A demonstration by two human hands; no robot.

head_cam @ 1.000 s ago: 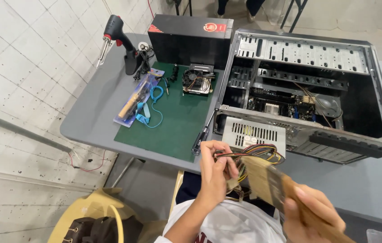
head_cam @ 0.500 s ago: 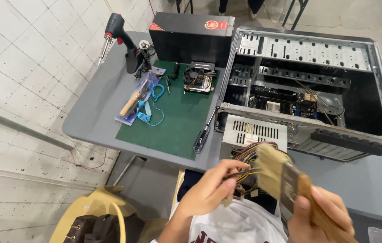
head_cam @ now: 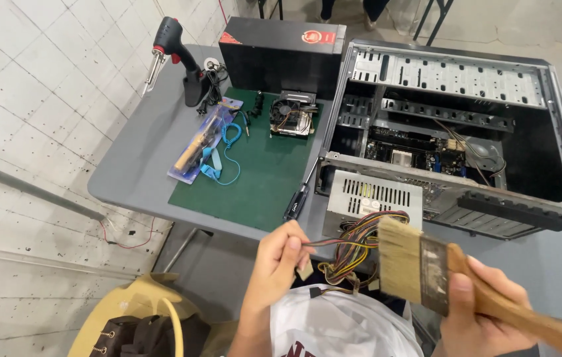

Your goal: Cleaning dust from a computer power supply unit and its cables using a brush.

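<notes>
Head view shows the person's left hand [head_cam: 274,261] pinched shut on the multicoloured cable bundle [head_cam: 353,241] that trails out of the grey power supply unit [head_cam: 373,198], thumb and fingers closed around the wires just short of a pale connector [head_cam: 305,269]. Right hand [head_cam: 479,314] is clamped around the wooden handle of a wide paintbrush [head_cam: 426,271], held low in the foreground, near the bundle; contact between bristles and wires cannot be confirmed. Brush long axis runs from lower right (handle) to upper left, with the tan bristles pointing left and slightly up toward the cables. Cable bundle runs roughly left-right, from the power supply's edge toward the left hand, sagging below the table [head_cam: 129,178] edge. Progress, as judged: the computer case [head_cam: 466,132] lies on its side with the panel off, motherboard exposed; the power supply sits at the case's front edge, apparently loosened from its bay, though its wires partly lead inside. A CPU cooler [head_cam: 291,116] rests apart on the green mat [head_cam: 254,178], so some dismantling appears done. Dusting of the wiring seems in hand; case interior looks untouched by the brush at present. A screwdriver [head_cam: 297,198] lies at the mat's right edge.
</notes>
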